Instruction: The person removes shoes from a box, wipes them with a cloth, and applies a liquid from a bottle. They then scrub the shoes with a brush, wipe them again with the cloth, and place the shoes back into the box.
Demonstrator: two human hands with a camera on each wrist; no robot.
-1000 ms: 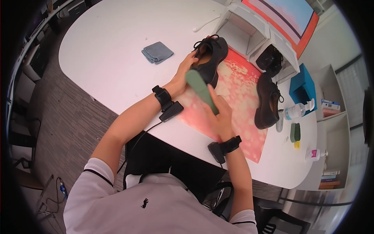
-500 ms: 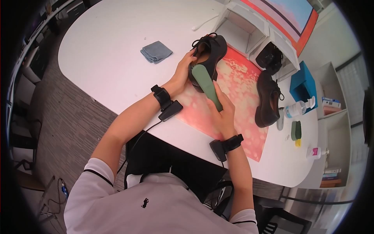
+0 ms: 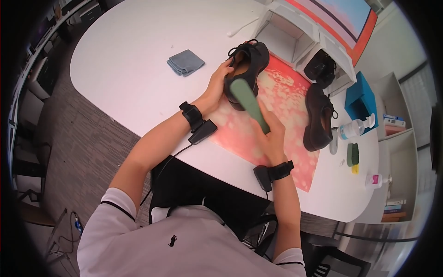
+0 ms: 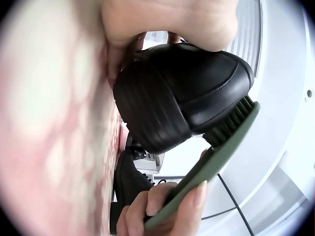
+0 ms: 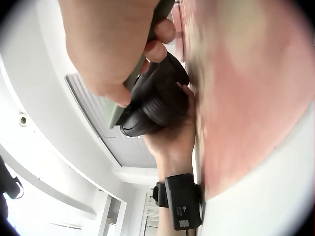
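The left hand grips a shoe over the mat, the right hand a brush. Bristles, hidden in the head view, touch the shoe in the left wrist's. A box holds something black.

The gripped shoe is black, with black laces and a tan-brown lining; its heel shows fine parallel ridges, black on black. The brush pairs a muted, plain green handle with blackish bristles. Blotches of cream run through the red and pink mat, spread over a white table. The folded cloth is plain blue-grey, the box teal, the pump bottle clear with a blue-and-white label, the smaller bottle white with pink. Black stripes edge the pale shirt's sleeves, and its emblem is black. Darker streaks pattern the grey carpet.
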